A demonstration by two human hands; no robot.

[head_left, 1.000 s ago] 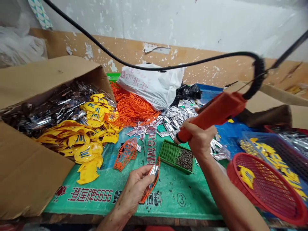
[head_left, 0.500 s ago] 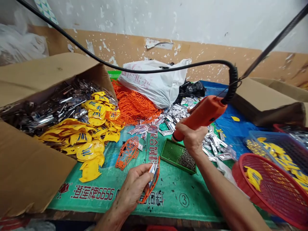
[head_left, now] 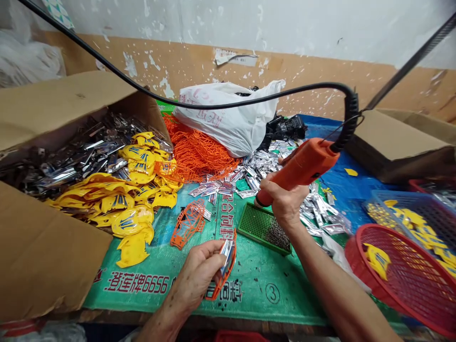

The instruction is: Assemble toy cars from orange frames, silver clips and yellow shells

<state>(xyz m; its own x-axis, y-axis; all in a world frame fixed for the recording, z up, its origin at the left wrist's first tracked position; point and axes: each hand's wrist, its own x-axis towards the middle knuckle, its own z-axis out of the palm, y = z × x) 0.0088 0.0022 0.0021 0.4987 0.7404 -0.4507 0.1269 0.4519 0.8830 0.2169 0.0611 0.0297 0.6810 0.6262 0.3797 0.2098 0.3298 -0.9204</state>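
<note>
While right hand (head_left: 288,204) grips tool (head_left: 302,164), green tray (head_left: 254,220) holds screws (head_left: 278,233).

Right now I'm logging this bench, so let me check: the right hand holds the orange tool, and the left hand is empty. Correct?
Not quite: the left hand is not empty. The head view shows it pinching a silver piece, along with an orange openwork part. The right hand does hold the orange tool.
</note>
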